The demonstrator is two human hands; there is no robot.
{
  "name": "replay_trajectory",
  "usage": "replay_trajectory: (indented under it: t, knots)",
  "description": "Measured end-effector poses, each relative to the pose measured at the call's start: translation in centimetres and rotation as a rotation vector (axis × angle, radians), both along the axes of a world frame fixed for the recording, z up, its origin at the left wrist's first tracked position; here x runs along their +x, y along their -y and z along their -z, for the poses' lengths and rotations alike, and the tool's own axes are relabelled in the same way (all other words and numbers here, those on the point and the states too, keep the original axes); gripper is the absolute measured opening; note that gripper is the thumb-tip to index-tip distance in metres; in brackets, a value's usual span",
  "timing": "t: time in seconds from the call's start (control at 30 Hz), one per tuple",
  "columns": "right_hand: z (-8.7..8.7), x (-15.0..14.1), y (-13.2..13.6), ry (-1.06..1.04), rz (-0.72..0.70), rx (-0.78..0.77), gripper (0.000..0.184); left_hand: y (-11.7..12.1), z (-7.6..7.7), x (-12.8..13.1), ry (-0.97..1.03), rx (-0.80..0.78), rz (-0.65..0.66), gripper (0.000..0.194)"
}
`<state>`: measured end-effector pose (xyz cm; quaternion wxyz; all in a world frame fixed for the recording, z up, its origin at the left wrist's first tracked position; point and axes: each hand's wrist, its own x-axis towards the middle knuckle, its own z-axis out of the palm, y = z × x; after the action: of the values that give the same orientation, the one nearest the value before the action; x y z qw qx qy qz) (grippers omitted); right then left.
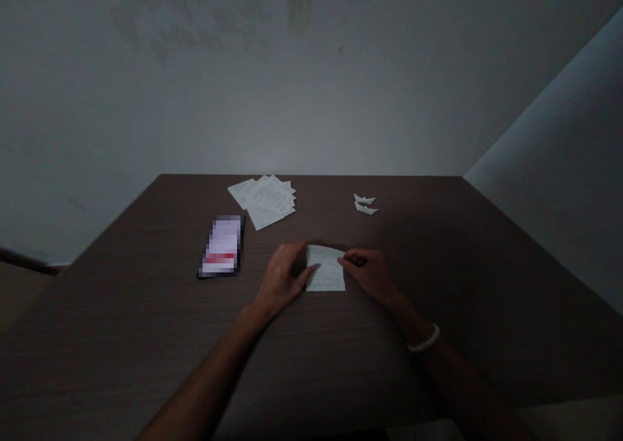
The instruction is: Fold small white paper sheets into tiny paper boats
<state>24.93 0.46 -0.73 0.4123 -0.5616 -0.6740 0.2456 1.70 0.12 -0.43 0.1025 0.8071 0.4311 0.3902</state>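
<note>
White sheet lies between our hands: our left hand, half open, presses its edge, our right hand pinches its corner; two folded boats lie finished, a stack of sheets remains.

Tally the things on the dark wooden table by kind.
Folded white paper boats: 2
Black smartphone: 1
Pile of white printed sheets: 1
Held white lined paper sheet: 1
Total: 5
</note>
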Motion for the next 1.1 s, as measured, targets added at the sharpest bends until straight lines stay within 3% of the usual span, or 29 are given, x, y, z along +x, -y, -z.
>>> replay_trajectory:
  t: [0.23,0.5,0.6,0.9,1.1]
  knots:
    - [0.0,0.0,0.1,-0.028,-0.063,-0.030,0.013,0.0,-0.8,-0.1,0.123,0.079,-0.022,0.019]
    - [-0.2,-0.2,0.2,-0.070,-0.044,-0.042,0.014,0.3,-0.7,0.0,0.105,0.175,0.126,0.013]
    - [-0.3,-0.3,0.2,-0.054,-0.044,0.002,0.014,0.5,-0.6,0.2,0.056,0.170,0.197,0.020]
    - [0.6,0.0,-0.1,-0.050,-0.001,0.000,0.012,1.1,-0.4,-0.1,-0.224,0.178,0.263,0.070]
    - [0.6,-0.1,-0.2,-0.066,-0.003,-0.051,0.016,1.1,0.0,-0.1,-0.305,0.082,0.266,0.062]
